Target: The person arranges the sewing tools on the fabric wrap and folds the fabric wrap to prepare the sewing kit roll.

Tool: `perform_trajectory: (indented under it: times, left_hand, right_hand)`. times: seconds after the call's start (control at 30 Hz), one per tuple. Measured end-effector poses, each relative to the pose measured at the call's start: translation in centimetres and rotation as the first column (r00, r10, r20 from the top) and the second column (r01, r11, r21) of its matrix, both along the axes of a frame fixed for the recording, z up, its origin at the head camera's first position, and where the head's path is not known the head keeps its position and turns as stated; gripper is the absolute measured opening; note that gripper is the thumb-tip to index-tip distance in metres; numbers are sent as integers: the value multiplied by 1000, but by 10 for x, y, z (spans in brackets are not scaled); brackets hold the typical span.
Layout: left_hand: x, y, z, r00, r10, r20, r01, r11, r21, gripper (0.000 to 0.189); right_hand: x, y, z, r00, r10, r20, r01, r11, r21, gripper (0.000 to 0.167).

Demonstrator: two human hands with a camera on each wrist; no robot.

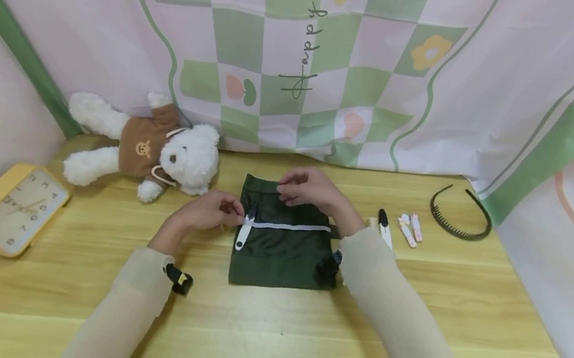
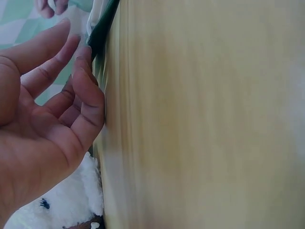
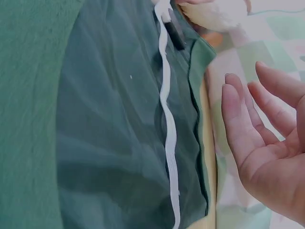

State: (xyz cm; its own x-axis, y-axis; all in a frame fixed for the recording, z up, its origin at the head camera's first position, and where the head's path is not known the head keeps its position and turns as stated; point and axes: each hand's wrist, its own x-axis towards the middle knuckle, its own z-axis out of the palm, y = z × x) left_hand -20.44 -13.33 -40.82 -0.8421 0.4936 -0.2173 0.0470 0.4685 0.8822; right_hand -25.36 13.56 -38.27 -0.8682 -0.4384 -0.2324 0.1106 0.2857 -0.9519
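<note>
In the head view, the green cloth [image 1: 280, 272] lies flat on the table [image 1: 255, 338] between both hands, squarely before the person, probably so that both can reach its edges. A white elastic strip [image 1: 291, 227] runs across it from side to side, and a white-and-black clip [image 1: 243, 237] lies crosswise at the strip's left end — apparently tucked beneath it, which would explain how it stays put. The left hand [image 1: 209, 210] is at that same edge, seemingly there to steady the cloth, while the right hand [image 1: 313, 188] hangs over the far edge, holding nothing. A second white-and-black clip [image 1: 386, 229], the patterned clips [image 1: 415, 227] and a toothed headband [image 1: 454, 230] sit to the right, near enough for an easy reach; the plush toy [image 1: 134, 144] and the clock [image 1: 13, 206] stand off to the left, presumably out of the way. In the left wrist view, the fingers are loosely bent with a narrow gap to the thumb; a fingertip meets the cloth's edge, though whether it presses cannot be told. In the right wrist view, that hand is relaxed and fairly wide, its fingers apart from the cloth — a pose that leaves the wavy strip uncovered.
</note>
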Motion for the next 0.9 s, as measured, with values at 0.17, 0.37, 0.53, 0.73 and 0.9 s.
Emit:
perform_trajectory:
  times: [0.17, 0.37, 0.53, 0.73, 0.9]
  left_hand:
    - [0, 1, -2, 1000, 6, -31, -5, 1000, 24, 10]
    - [-2, 3, -2, 995, 0, -96, 6, 998, 56, 9]
    - [-5, 5, -1, 987, -14, -159, 24, 998, 56, 11]
    - [-7, 8, 0, 980, -25, -199, 36, 998, 53, 11]
    - [-9, 12, 0, 974, -37, -223, 47, 998, 38, 18]
  right_hand:
    - [4, 16, 1, 1000, 10, -15, -10, 1000, -29, 32]
    - [11, 37, 5, 997, 35, -63, -38, 998, -44, 38]
    - [14, 54, 6, 995, 36, -98, -39, 999, -33, 40]
    - [21, 74, 9, 994, 18, -107, -17, 1000, 8, 42]
    - [26, 92, 12, 994, 6, -106, -4, 1000, 28, 44]
